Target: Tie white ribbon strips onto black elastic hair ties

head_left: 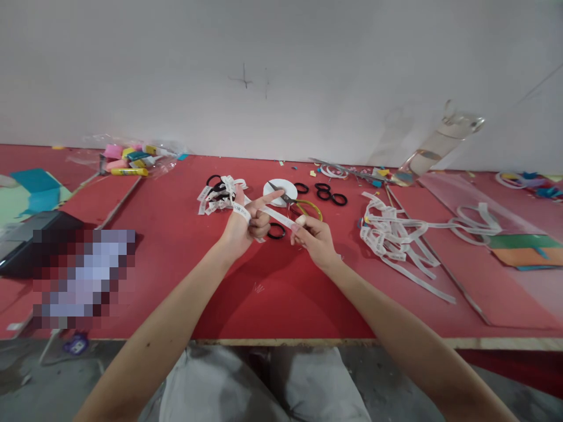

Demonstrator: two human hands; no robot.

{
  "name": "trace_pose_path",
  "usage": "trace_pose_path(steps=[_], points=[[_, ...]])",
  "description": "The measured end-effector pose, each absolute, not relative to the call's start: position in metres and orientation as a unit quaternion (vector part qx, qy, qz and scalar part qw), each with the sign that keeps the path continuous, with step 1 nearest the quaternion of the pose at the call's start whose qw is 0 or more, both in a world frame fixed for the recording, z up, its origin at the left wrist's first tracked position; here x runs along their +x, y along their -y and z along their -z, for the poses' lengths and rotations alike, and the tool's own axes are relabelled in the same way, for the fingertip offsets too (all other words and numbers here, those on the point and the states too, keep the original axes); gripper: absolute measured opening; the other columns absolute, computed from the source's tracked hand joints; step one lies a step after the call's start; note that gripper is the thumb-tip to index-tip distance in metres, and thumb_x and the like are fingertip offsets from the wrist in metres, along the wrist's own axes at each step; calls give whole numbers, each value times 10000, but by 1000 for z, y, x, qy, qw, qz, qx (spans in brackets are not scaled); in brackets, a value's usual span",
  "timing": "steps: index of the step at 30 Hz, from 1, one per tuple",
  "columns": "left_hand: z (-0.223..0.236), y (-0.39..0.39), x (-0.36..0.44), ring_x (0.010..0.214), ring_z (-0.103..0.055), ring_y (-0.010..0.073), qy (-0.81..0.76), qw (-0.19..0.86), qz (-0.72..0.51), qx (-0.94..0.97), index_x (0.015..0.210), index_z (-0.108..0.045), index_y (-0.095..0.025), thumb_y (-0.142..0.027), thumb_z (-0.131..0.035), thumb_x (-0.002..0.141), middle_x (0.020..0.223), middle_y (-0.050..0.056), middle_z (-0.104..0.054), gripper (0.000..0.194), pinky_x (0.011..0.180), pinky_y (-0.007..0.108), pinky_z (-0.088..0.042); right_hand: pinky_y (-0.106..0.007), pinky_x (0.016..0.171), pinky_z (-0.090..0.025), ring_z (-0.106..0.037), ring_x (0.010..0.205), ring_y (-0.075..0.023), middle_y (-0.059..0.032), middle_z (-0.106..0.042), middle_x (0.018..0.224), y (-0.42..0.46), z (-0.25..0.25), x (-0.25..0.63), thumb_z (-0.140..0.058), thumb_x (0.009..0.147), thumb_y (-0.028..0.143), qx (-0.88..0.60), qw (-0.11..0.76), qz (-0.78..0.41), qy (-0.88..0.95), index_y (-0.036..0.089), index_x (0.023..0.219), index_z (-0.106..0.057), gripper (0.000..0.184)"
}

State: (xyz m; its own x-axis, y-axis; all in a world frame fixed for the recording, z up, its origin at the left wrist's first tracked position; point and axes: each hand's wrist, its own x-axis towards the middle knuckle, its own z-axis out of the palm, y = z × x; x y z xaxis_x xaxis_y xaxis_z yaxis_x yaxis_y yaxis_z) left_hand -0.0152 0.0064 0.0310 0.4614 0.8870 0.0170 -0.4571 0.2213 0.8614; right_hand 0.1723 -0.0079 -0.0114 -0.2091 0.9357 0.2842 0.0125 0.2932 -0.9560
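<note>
**Ribbon stretched between two hands over the red table**

So the left hand [246, 225] has its index finger sticking straight out toward the ribbon roll, the other fingers curled in, and a band of white printed ribbon strip [276, 217] is wrapped around the knuckles. From there the strip runs taut across to the right hand [314, 237], where thumb and fingertips are pinched shut on its far end. Both hands hover just above the red table [185, 264], near each other, joined only by the strip.

Taking the white ribbon roll [281, 190] as the anchor: the hands sit just in front of it, on the near side. A pair of scissors [294, 202] lies touching the roll, blades on top of it, yellowish handles pointing toward the right hand. One black ring [276, 232] lies in front of the roll, right under the stretched strip. More black rings [331, 195] sit just right of the roll. Left of the roll there's a small pile of cut ribbon pieces [217, 196] with another dark ring poking out behind it.

Well to the right of the roll, a big loose tangle of ribbon [396, 240] sprawls out, and past that some coloured paper sheets [528, 249]. Far left of the roll, a plastic bag of colourful bits [132, 158] sits by the wall.
</note>
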Motion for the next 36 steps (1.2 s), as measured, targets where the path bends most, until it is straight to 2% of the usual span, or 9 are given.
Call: trace_pose_path(steps=[4,10,14,22,32,36], points=[[-33,-2,-11,442,-47,88,-230,745,-471,411,1377,-498,-99,-736,-117,902,526,-103,-118,882,418,220,-114,-242,463,-318,-358,437,-76,35,-537,525,8,14,173,-647,850,485,-375,515,-459,620,198,622,-547,379],[-33,-1,-8,436,-73,77,-270,709,-500,417,1376,-502,-110,-739,-139,902,533,-100,-131,867,439,227,-97,-249,468,-244,-344,454,-76,29,-524,520,15,10,170,-609,884,461,-377,491,-435,654,190,611,-526,393],[-34,1,-7,433,-86,69,-300,687,-487,448,1346,-539,-110,-712,-186,920,556,-94,-144,818,441,228,-87,-241,467,-242,-336,453,-73,30,-524,512,15,8,171,-596,886,458,-387,491,-419,659,187,615,-523,391],[-36,5,-4,465,-129,62,-369,630,-476,490,1290,-570,-127,-610,-448,916,581,-89,-143,623,473,232,-89,-232,460,-240,-330,451,-67,39,-479,510,17,5,170,-568,906,413,-389,471,-376,697,184,617,-518,373],[-30,4,-3,477,-129,66,-349,598,-486,534,1249,-561,-154,-637,-453,890,579,-86,-176,612,473,237,-84,-236,481,-261,-342,475,-67,42,-454,543,18,4,168,-553,916,379,-383,449,-355,725,183,623,-495,358],[-25,3,-6,488,-143,71,-349,578,-463,574,1271,-544,-185,-651,-467,879,602,-82,-193,614,467,231,-134,-229,502,-292,-344,496,-65,37,-463,575,20,2,166,-536,927,351,-360,431,-337,755,178,631,-499,345]])
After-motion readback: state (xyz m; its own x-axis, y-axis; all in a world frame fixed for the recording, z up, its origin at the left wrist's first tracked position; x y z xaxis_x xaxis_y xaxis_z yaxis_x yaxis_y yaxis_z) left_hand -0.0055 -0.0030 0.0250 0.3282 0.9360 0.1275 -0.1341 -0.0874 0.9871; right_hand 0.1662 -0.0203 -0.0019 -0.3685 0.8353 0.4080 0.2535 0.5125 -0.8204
